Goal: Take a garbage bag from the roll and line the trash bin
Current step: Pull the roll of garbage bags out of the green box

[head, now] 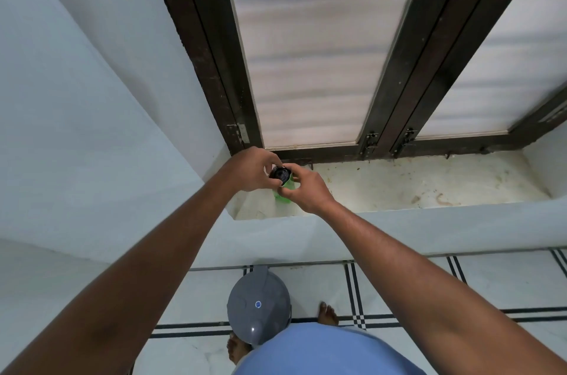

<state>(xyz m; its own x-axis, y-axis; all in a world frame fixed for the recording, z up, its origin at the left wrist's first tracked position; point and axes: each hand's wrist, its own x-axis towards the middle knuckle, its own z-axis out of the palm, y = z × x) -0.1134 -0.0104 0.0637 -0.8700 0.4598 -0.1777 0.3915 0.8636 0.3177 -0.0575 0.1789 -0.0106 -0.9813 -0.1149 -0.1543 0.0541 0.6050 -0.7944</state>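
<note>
A black garbage bag roll point(279, 173) in a green wrapper point(280, 194) stands upright on the window sill point(399, 184). My left hand point(250, 170) pinches the roll's top from the left. My right hand point(302, 190) grips the wrapper from the right, covering most of it. The grey trash bin point(259, 305), its lid closed, stands on the floor below, between my bare feet.
A dark-framed window with frosted panes point(306, 52) rises behind the sill. A pale wall point(76, 98) closes in on the left. The sill is stained and runs to the right. The floor is white tile with black stripes point(356, 291).
</note>
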